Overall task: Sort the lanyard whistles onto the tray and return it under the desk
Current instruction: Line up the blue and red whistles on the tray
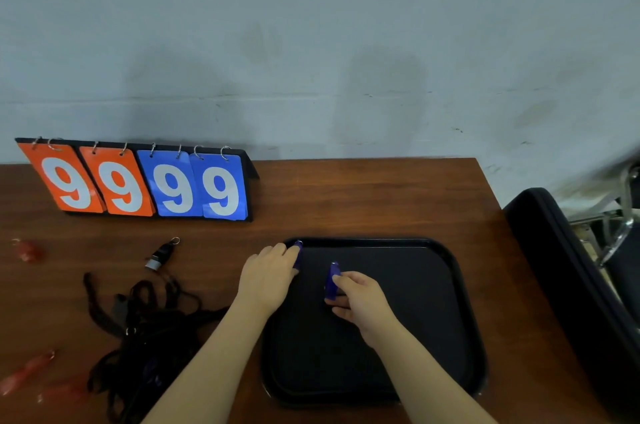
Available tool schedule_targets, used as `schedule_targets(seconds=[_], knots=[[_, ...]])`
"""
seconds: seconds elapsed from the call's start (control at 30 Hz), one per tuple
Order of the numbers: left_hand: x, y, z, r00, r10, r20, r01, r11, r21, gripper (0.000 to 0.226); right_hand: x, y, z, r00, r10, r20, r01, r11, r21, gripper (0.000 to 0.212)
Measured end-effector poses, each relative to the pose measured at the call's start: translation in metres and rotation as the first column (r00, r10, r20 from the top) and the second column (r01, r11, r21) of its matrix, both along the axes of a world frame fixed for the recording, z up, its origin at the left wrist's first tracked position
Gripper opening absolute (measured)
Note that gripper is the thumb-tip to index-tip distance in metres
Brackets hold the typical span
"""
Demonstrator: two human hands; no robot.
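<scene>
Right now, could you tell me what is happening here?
A person is sorting whistles onto a black tray on the desk. The left hand holds a blue whistle at its far left corner; the right hand holds a second blue whistle over its middle. A black whistle, red whistles and tangled lanyards lie to the left.
</scene>
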State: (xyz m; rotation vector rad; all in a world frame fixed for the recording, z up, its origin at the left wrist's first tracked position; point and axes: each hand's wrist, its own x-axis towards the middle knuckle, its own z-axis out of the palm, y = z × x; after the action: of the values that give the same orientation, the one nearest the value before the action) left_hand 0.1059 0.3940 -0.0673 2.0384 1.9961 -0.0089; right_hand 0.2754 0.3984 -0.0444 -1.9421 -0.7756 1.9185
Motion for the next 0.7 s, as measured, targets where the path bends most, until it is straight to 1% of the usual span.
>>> schedule_targets(seconds=[0.1, 0.27, 0.43, 0.5, 0.57, 0.63, 0.7], knots=[[0.002, -0.004, -0.002, 0.998, 0.037, 0.053, -0.036, 0.999, -0.011, 0.042, 0.001, 0.0, 0.0, 1.0, -0.003, 0.003, 0.003, 1.0, -0.006, 0.006], [0.002, -0.008, -0.003, 0.991, 0.092, 0.097, -0.092, 0.996, -0.009, 0.038, 0.0, -0.001, -0.002, 1.0, 0.014, 0.024, -0.013, 1.0, -0.004, 0.004], [0.003, -0.008, -0.003, 0.987, 0.112, 0.114, -0.114, 0.994, 0.005, 0.044, -0.001, 0.001, -0.006, 0.999, -0.007, 0.049, 0.006, 1.0, 0.019, 0.008], [0.001, -0.011, -0.003, 0.973, 0.172, 0.153, -0.177, 0.984, 0.017, 0.047, -0.001, 0.004, -0.006, 0.999, -0.036, 0.03, 0.035, 0.999, 0.006, 0.014], [-0.005, -0.017, -0.005, 0.938, 0.257, 0.231, -0.272, 0.962, 0.031, 0.045, 0.0, 0.007, -0.005, 0.995, -0.097, -0.017, 0.097, 0.995, -0.014, 0.017], [-0.011, -0.024, -0.008, 0.891, 0.325, 0.317, -0.358, 0.933, 0.049, 0.037, 0.0, 0.011, -0.005, 0.985, -0.158, -0.064, 0.156, 0.987, -0.027, 0.02], [-0.016, -0.03, -0.01, 0.867, 0.372, 0.33, -0.406, 0.913, 0.036, 0.027, -0.003, 0.019, -0.005, 0.99, -0.134, -0.048, 0.133, 0.991, -0.021, 0.023]])
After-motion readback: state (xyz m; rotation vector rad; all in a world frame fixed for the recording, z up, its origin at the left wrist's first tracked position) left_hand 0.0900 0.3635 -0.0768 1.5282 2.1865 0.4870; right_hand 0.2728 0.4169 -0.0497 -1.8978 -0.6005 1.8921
